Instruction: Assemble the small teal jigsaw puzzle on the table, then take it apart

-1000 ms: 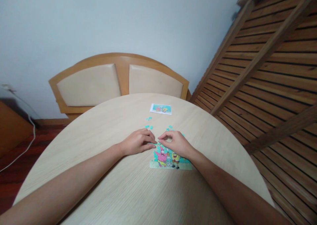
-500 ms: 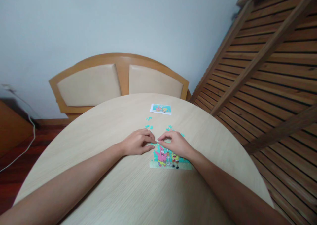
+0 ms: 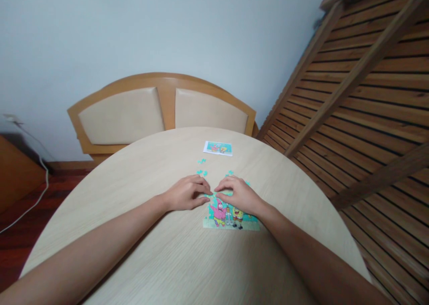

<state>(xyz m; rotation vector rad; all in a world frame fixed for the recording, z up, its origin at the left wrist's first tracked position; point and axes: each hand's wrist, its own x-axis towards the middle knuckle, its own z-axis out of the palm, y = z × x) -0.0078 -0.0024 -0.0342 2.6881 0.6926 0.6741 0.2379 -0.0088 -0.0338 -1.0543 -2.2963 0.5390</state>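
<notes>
A jigsaw puzzle [image 3: 231, 222] with cartoon figures, a pink starfish and a yellow sponge on turquoise, lies flat on the table, partly put together. My left hand [image 3: 188, 193] rests at its upper left edge, index fingertip touching the border, thumb apart from it. My right hand [image 3: 239, 195] arches over the upper part, with thumb and index fingertips slightly apart close to the left index finger. Nothing shows clearly between the fingers of either hand. The right hand hides part of the puzzle's upper middle and right.
Loose turquoise puzzle pieces [image 3: 201, 172] lie beyond my hands, with more pieces [image 3: 229, 173] behind the right one. A picture card [image 3: 217, 148] of the same scene lies farther back on the round table [image 3: 150, 242]. A padded headboard [image 3: 166, 79] stands behind; wooden slats [image 3: 368, 95] lean at right.
My right thumb and index finger have parted slightly at the puzzle's upper edge and drawn a little to the right. The left hand has stayed almost still.
</notes>
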